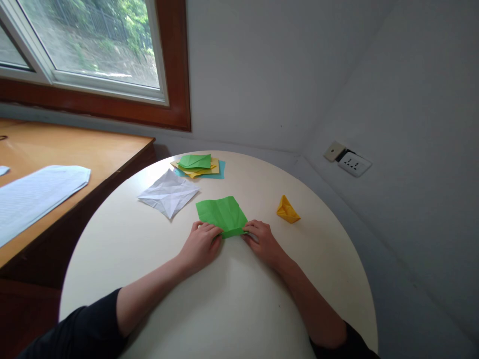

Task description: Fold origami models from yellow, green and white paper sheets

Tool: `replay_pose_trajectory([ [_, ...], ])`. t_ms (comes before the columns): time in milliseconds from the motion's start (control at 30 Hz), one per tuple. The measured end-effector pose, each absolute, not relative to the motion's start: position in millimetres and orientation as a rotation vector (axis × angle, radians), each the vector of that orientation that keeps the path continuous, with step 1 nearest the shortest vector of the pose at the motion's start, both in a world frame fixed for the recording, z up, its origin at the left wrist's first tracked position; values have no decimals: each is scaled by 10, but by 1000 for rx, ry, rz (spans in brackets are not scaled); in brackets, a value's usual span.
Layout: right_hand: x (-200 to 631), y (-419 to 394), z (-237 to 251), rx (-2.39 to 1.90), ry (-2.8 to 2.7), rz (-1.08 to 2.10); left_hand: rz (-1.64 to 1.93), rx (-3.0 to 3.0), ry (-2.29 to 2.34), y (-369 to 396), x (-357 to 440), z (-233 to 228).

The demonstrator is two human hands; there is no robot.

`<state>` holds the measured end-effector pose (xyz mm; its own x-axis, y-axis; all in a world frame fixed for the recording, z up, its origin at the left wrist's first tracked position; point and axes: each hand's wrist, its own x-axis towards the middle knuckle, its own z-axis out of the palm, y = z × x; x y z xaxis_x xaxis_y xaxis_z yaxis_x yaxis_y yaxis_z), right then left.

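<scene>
A green paper sheet point(221, 213) lies in the middle of the round cream table point(224, 299), its near edge folded up. My left hand point(201, 245) pinches the left end of that fold. My right hand point(262, 242) pinches the right end of the same fold. Both sets of fingertips press the paper against the tabletop.
A creased white paper point(169, 194) lies left of the green sheet. A stack of coloured papers point(198, 165) sits at the table's far side. A small yellow folded boat point(287, 210) stands to the right. A wooden desk point(56, 149) with a white sheet point(33, 197) borders the left; a wall socket point(354, 162) is on the right.
</scene>
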<state>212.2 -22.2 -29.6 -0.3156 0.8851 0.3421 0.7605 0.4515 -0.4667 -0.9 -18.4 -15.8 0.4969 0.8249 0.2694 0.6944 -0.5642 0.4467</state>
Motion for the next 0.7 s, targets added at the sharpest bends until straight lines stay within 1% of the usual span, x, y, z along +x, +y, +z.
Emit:
replay_pose_trajectory([
  [200,2121,-207,-313,-1423,-2112,290,730,2353,1373,-173,-11,-196],
  [700,2090,-238,-250,-1470,-2054,356,606,2317,1405,-169,-14,-167],
])
